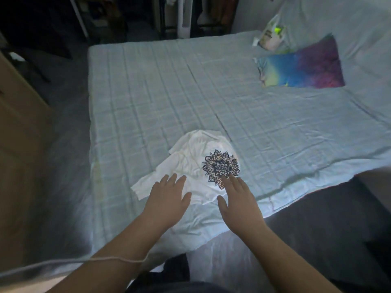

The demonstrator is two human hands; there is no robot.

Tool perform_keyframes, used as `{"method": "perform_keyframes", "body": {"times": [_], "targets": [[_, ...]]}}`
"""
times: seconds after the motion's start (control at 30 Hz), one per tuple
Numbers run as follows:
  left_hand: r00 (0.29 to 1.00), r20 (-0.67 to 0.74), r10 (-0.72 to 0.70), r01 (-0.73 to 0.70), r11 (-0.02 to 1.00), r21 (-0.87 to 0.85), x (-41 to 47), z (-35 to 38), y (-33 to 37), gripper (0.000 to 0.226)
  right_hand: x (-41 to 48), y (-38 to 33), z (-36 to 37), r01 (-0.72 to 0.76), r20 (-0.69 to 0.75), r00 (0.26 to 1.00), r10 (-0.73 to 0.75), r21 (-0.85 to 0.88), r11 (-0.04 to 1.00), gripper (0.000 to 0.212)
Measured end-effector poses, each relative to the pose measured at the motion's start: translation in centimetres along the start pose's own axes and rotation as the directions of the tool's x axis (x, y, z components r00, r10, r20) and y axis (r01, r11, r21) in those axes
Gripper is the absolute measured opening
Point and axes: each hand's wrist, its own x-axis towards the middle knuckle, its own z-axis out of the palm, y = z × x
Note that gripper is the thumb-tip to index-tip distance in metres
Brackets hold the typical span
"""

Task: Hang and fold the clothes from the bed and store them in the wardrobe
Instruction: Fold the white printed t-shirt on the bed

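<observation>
The left grip (169,193) and the right grip (240,199) are both open, fingers flat, holding nothing, right at the crumpled white shirt (190,159) near the front edge of the bed (148,92) — so this shirt is not folded yet, and a bright colourful cloth (300,66) farther up seems to wait too.

Shirt (190,163): near hem hidden under left hand (169,193) and right hand (239,199), which also covers the lower rim of the print (221,166); whether the hands touch or hover cannot be told. Bed (148,92): right side cut by the frame edge; bag (270,37) on it blurred, lettering unreadable; coloured cloth (302,68) beside it, possibly a pillowcase, kind unclear. Wardrobe (220,11): dark, cut by the top edge, hanging items indistinct.
</observation>
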Motion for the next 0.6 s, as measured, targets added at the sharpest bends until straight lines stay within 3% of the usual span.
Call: {"method": "perform_keyframes", "body": {"times": [0.3,0.47,0.6], "targets": [[0.994,0.064,-0.09,0.097,0.989,-0.109,12.7,2.1,-4.2,0.057,13.3,4.0,2.5,-0.149,0.045,0.989,0.143,0.183,0.972,0.055],[0.958,0.211,-0.194,0.236,0.952,-0.194,17.0,8.4,-4.8,0.055,17.0,8.2,8.7,-0.134,0.261,0.961,0.095,0.137,0.981,0.057],[0.896,0.353,-0.269,0.368,0.895,-0.251,19.2,15.0,-4.7,0.056,20.3,12.4,15.1,-0.199,0.477,0.87,0.122,0.114,0.973,0.063]]}}
